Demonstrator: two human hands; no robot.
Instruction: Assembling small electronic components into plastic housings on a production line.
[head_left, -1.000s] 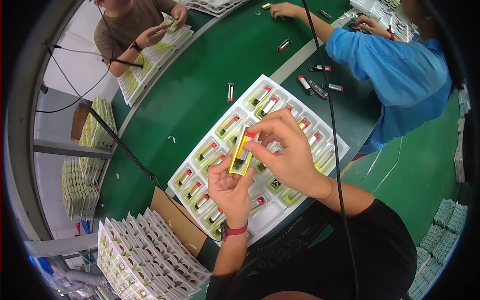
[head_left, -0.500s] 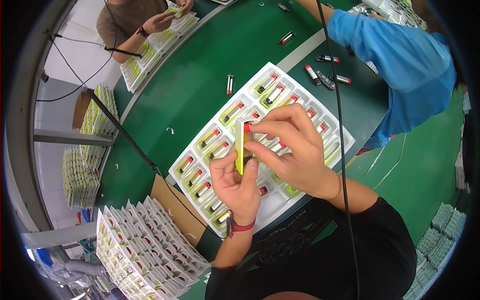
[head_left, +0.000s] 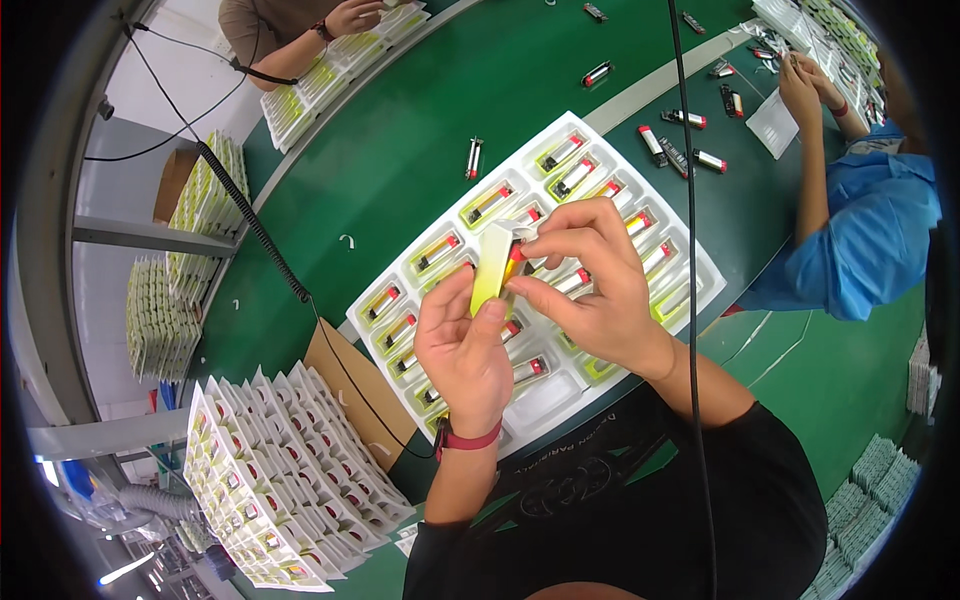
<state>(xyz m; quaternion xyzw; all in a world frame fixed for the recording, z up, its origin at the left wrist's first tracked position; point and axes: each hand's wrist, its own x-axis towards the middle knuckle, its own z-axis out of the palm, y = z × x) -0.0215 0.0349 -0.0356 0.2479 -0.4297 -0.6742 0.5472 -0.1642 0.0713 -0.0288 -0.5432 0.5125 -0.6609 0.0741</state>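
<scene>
Over a white moulded tray (head_left: pixel 545 410), my left hand (head_left: pixel 465 350) grips a small yellow-green case (head_left: pixel 489 272) with a white upper part, thumb on its near face. A red-ended cylinder (head_left: pixel 514 262), like a small battery cell, shows along the case's right side. The thumb and forefinger of my right hand (head_left: pixel 600 285) are closed at its red end. Whether the cylinder is fully inside the case is hidden by my fingers. Beneath both hands, the tray's pockets hold several similar red-ended cylinders (head_left: pixel 575 178) in yellow-green cases.
Loose cylinders (head_left: pixel 655 145) lie on the green table (head_left: pixel 400 130) beyond the tray. At the right a co-worker's hands (head_left: pixel 808 88) handle small parts; another person's hand (head_left: pixel 352 16) is at far left. Stacked trays (head_left: pixel 290 480) stand lower left. A black cable (head_left: pixel 690 230) hangs in front.
The case has turned in my left hand, so its broad face now shows. The right co-worker's arm has drawn back, bringing both hands into sight. The whole view has shifted slightly.
</scene>
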